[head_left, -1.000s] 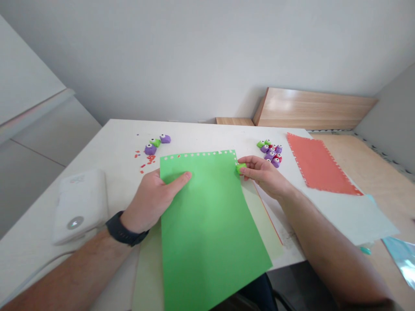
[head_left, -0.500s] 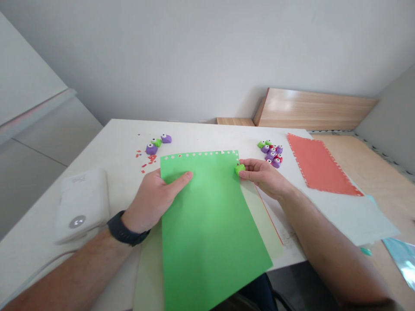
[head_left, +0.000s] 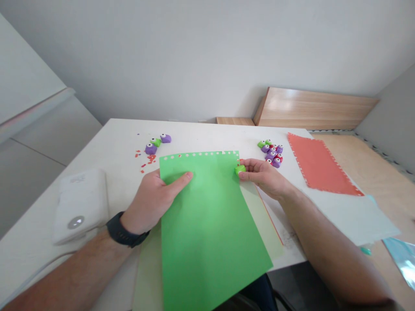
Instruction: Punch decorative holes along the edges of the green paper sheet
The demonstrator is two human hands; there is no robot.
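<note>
A green sheet of paper (head_left: 207, 216) has a row of small punched holes along its top edge. My left hand (head_left: 158, 194) grips its left side, thumb on top and the other fingers hidden beneath. At the upper right edge, my right hand (head_left: 264, 175) pinches a small green craft punch (head_left: 240, 169), which sits on the paper's edge just below the corner. Under the green sheet lies pale paper (head_left: 256, 211) with a thin red edge showing at its right.
Purple and green craft punches (head_left: 151, 149) stand at the left near red paper bits (head_left: 151, 159). Several more punches (head_left: 272, 151) cluster at the right. A red sheet with a punched border (head_left: 320, 164) lies far right. A white device (head_left: 81, 203) with a cable sits left.
Almost nothing differs. The view has shifted very slightly; both hands, the green sheet and the craft punch keep their places.
</note>
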